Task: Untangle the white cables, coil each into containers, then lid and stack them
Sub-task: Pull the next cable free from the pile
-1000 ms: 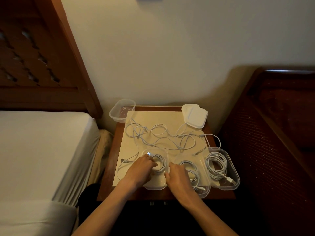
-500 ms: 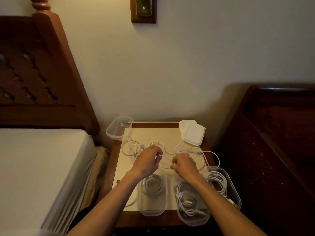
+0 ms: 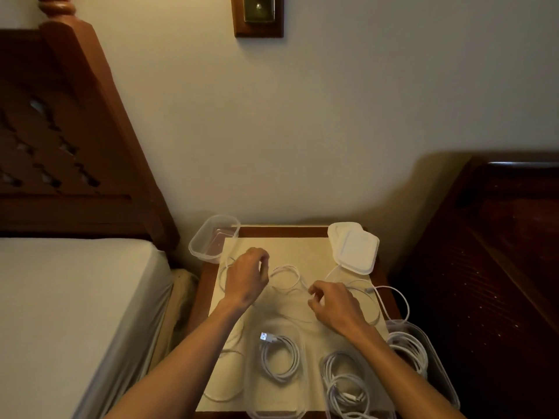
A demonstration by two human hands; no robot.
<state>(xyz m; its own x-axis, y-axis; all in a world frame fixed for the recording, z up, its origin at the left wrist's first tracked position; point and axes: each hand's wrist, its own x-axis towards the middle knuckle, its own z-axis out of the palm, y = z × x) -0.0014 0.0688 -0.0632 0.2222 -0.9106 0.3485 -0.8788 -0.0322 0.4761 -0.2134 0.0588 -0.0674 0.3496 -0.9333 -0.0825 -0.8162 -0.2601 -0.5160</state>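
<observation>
The person's left hand [image 3: 246,278] and right hand [image 3: 334,308] were over the small table [image 3: 208,285]. Both hands had curled fingers and seemed to pinch the loose white cable [image 3: 287,275] that lay in loops between them, but the light was dim, so the grip was hard to see. Three clear tubs sat along the near edge. The middle tub [image 3: 276,358] held a coiled cable [image 3: 279,356]. One empty tub [image 3: 213,238] stood at the far left corner. A pile of white lids [image 3: 354,246] lay at the far right corner. A bed [image 3: 60,297] was on the left.
</observation>
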